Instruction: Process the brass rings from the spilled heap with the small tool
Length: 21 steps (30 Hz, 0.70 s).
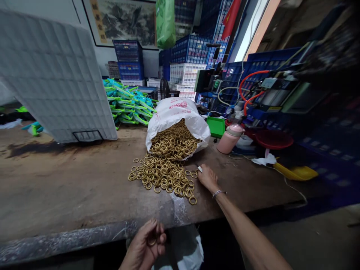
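Note:
A white woven sack (180,108) lies on its side on the workbench (84,187), its mouth facing me. Brass-coloured rings (165,172) fill it and spill out in a loose heap. At the right edge of this heap, my right hand (207,177) is closed around a small white object with a dark tip (200,168); its kind is unclear. My left hand (147,243) is just in front of the bench edge, palm up with curled fingers. A brass-coloured ring (152,242) shows between those fingers.
A tall pale padded panel (62,75) stands at left, beside a pile of green and blue plastic pieces (129,103). To the right are a pink bottle (230,138), green tray (216,126), red bowl (274,139), yellow scoop (298,172) and a machine with red hoses (277,92).

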### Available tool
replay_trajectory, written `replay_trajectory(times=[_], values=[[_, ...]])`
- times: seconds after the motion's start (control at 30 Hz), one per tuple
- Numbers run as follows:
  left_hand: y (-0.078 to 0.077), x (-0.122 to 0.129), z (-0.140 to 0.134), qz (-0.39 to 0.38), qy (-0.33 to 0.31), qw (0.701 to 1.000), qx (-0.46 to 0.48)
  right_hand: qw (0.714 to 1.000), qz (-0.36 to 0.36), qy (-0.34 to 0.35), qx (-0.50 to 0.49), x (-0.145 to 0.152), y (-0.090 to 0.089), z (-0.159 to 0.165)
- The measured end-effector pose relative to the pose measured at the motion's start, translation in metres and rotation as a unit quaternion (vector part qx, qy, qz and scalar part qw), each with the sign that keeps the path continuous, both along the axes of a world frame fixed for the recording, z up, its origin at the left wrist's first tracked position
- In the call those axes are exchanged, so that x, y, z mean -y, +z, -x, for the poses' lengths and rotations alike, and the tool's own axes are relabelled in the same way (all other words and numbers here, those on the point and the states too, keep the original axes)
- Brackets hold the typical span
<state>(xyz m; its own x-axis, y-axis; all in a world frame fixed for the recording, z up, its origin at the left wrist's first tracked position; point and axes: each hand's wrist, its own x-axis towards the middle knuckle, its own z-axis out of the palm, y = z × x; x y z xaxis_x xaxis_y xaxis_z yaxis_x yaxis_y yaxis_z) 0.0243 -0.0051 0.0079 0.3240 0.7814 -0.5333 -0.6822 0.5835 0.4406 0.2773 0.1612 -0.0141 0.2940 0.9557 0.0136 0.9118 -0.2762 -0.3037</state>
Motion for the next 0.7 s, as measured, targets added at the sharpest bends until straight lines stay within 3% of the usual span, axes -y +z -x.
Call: replay_trajectory(times=[0.17,0.27,0.3,0.37,0.43,0.57,0.7], values=[[-0.006,0.001,-0.003,-0.023,-0.024,0.998,-0.056,1.0,-0.001,0.001,-0.022,0.006,0.011,0.001],[-0.01,-0.002,-0.004,-0.077,-0.022,0.986,-0.147,0.995,-0.021,0.063,-0.073,0.025,0.024,0.021],[-0.01,-0.003,-0.004,-0.097,-0.016,0.979,-0.179,0.983,-0.034,0.108,-0.144,0.034,0.028,0.032],[-0.01,-0.007,-0.003,-0.134,0.004,0.963,-0.236,0.937,-0.016,0.196,-0.29,0.053,0.032,0.057],[-0.008,-0.01,-0.002,-0.174,0.032,0.942,-0.286,0.889,0.042,0.227,-0.395,0.073,0.033,0.082],[-0.01,-0.011,0.003,-0.261,0.057,0.89,-0.369,0.818,0.143,0.229,-0.508,0.101,0.028,0.119],[-0.017,-0.005,0.009,-0.314,0.057,0.862,-0.394,0.741,0.234,0.177,-0.604,0.113,0.032,0.138]])
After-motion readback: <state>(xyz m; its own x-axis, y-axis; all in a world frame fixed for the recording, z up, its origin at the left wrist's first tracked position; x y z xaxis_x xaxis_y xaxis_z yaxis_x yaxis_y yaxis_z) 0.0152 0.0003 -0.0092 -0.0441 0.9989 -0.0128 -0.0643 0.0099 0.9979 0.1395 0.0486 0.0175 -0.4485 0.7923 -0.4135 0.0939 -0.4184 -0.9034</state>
